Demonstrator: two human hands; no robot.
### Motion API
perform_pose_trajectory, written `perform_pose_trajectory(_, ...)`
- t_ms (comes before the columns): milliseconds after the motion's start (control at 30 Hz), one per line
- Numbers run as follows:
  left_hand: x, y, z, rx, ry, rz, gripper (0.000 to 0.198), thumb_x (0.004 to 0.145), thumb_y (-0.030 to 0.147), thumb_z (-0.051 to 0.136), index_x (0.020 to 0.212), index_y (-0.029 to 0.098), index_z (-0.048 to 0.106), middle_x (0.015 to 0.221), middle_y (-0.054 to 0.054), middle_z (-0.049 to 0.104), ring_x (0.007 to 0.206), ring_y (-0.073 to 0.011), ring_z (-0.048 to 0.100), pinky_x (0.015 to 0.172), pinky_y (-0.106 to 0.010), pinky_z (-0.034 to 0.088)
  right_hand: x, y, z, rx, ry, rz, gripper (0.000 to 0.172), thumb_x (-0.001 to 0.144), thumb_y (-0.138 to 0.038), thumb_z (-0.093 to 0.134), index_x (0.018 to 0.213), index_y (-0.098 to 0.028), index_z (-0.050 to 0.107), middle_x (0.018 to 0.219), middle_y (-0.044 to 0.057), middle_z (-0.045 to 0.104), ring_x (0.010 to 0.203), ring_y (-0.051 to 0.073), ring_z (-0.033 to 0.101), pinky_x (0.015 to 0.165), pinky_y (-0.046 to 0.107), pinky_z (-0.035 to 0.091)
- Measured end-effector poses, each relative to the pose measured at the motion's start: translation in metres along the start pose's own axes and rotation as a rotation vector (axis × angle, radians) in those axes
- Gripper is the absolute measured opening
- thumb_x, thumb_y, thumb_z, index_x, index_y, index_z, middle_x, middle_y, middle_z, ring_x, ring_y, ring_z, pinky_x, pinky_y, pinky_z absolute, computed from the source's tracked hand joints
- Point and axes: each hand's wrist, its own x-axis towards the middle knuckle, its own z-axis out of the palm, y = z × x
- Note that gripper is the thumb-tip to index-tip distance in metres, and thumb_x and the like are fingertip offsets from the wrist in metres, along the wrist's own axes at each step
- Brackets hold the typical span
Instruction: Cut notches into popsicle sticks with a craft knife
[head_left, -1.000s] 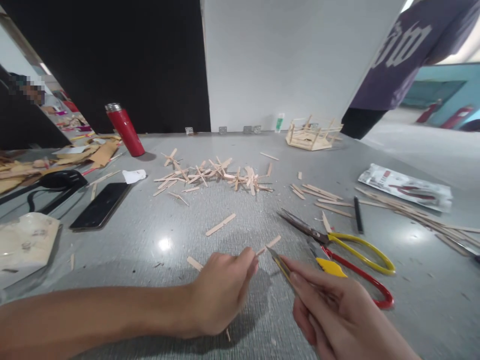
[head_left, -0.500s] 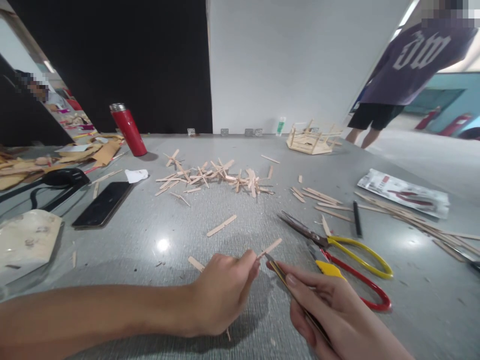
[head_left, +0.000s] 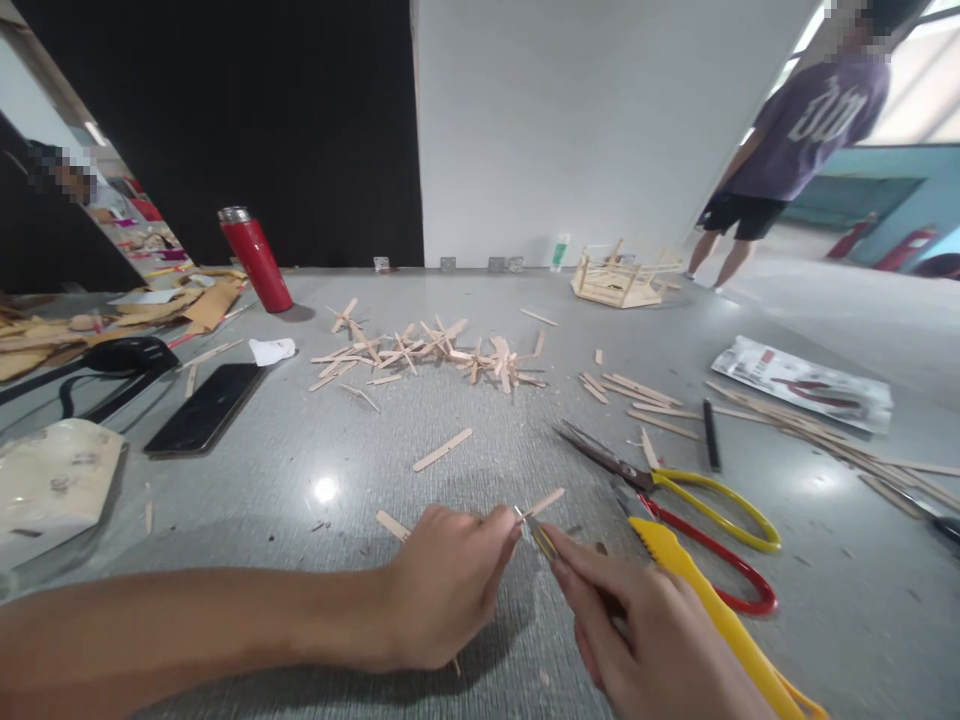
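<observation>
My left hand (head_left: pixel 444 585) rests on the grey table (head_left: pixel 300 560) with its fingers pinched on a small wooden stick (head_left: pixel 544 502) that pokes out to the right. My right hand (head_left: pixel 645 640) grips a yellow utility knife (head_left: pixel 712 610); its blade tip (head_left: pixel 529 522) touches the stick right beside my left fingertips. Just beyond the hands lie scissors (head_left: pixel 675 485) with one yellow and one red handle loop, blades pointing left.
A heap of glued stick crosses (head_left: pixel 427 355) lies mid-table, loose sticks (head_left: pixel 645 395) and a black pen (head_left: pixel 709 434) to the right, a plastic packet (head_left: pixel 806 383) beyond. A phone (head_left: pixel 204 407), red flask (head_left: pixel 255 260) and stick frame (head_left: pixel 619 275) stand farther off. A person (head_left: pixel 795 150) stands at back right.
My right hand has rolled, so the knife's yellow body now shows, and its blade tip has moved left onto the stick. The person at the back right has stepped farther away.
</observation>
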Motion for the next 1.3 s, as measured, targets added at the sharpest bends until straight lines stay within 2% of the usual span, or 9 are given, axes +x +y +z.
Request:
perform_pose_trajectory(167,0.001,0.0,-0.001,-0.037,0.005,-0.02,0.035,0.109,0.029,0.023,0.089,0.02,0.05,0.06,0.001,0.057,0.047,-0.0151,0.05,0.051,-0.029,0.022,-0.002,0.018,-0.001,-0.359,0.075,-0.242,0.041,0.104,-0.028,0.036,0.126,-0.023,0.07,0.066,0.005,0.068,0.057,0.021,0.064,0.058,0.033,0.053)
perform_pose_trajectory(367,0.001,0.0,-0.003,-0.119,-0.001,-0.035,0.033,0.108,0.031,0.025,0.085,0.021,0.046,0.06,0.002,0.051,0.047,-0.0136,0.041,0.053,-0.029,0.02,-0.008,0.043,0.0,-0.482,0.067,-0.41,0.07,0.085,-0.001,0.036,0.153,-0.012,0.045,0.073,0.005,0.07,0.052,0.017,0.062,0.049,0.028,0.052)
perform_pose_trajectory(433,0.0,-0.001,-0.003,-0.161,0.007,-0.036,0.03,0.108,0.03,0.028,0.084,0.022,0.044,0.061,0.003,0.05,0.049,-0.013,0.039,0.054,-0.029,0.02,-0.007,0.043,-0.001,-0.454,0.069,-0.42,0.072,0.084,0.0,0.036,0.153,-0.013,0.046,0.073,0.005,0.07,0.053,0.017,0.063,0.05,0.029,0.052)
perform_pose_trajectory(600,0.0,-0.002,-0.004,-0.29,0.012,-0.027,0.028,0.106,0.029,0.031,0.08,0.022,0.038,0.062,0.005,0.043,0.051,-0.0115,0.035,0.056,-0.029,0.023,0.006,0.019,-0.01,-0.101,-0.004,-0.196,0.034,0.101,-0.031,0.044,0.116,-0.025,0.075,0.06,0.001,0.064,0.054,0.017,0.061,0.048,0.025,0.047)
perform_pose_trajectory(700,0.0,-0.002,-0.005,-0.412,0.058,-0.046,0.028,0.107,0.03,0.032,0.082,0.022,0.041,0.063,0.005,0.042,0.054,-0.0111,0.037,0.058,-0.028,0.027,0.01,0.007,-0.02,0.141,-0.101,0.065,0.039,0.103,-0.044,0.043,0.104,-0.025,0.077,0.044,-0.005,0.048,0.039,0.011,0.043,0.041,0.022,0.034)
perform_pose_trajectory(800,0.001,-0.003,-0.009,-0.583,0.119,-0.095,0.03,0.108,0.032,0.033,0.084,0.02,0.048,0.061,0.007,0.04,0.054,-0.0104,0.039,0.06,-0.027,0.03,0.012,0.009,-0.029,0.265,-0.113,0.227,0.045,0.099,-0.053,0.048,0.119,-0.022,0.074,0.045,-0.005,0.05,0.039,0.011,0.042,0.042,0.022,0.036)
perform_pose_trajectory(900,0.003,-0.002,-0.015,-0.745,0.139,-0.113,0.038,0.11,0.038,0.032,0.084,0.019,0.052,0.06,0.007,0.038,0.056,-0.0103,0.038,0.059,-0.025,0.031,0.011,0.015,-0.032,0.149,-0.087,0.082,0.051,0.102,-0.052,0.044,0.132,-0.02,0.068,0.047,-0.003,0.053,0.042,0.013,0.048,0.043,0.024,0.039)
perform_pose_trajectory(1067,0.003,-0.001,-0.023,-0.89,0.077,-0.094,0.039,0.11,0.041,0.032,0.086,0.018,0.054,0.062,0.006,0.037,0.057,-0.0101,0.036,0.056,-0.024,0.03,0.002,0.021,-0.024,-0.177,0.177,-0.252,0.045,0.103,-0.037,0.047,0.146,-0.026,0.056,0.057,-0.004,0.057,0.046,0.013,0.054,0.046,0.024,0.043)
perform_pose_trajectory(1300,0.002,-0.001,-0.027,-0.919,0.029,-0.04,0.036,0.11,0.038,0.032,0.087,0.018,0.053,0.064,0.006,0.037,0.055,-0.0092,0.034,0.053,-0.022,0.03,-0.003,0.025,-0.014,-0.254,0.177,-0.41,0.054,0.103,-0.024,0.047,0.156,-0.03,0.042,0.056,-0.008,0.061,0.041,0.009,0.053,0.045,0.021,0.044)
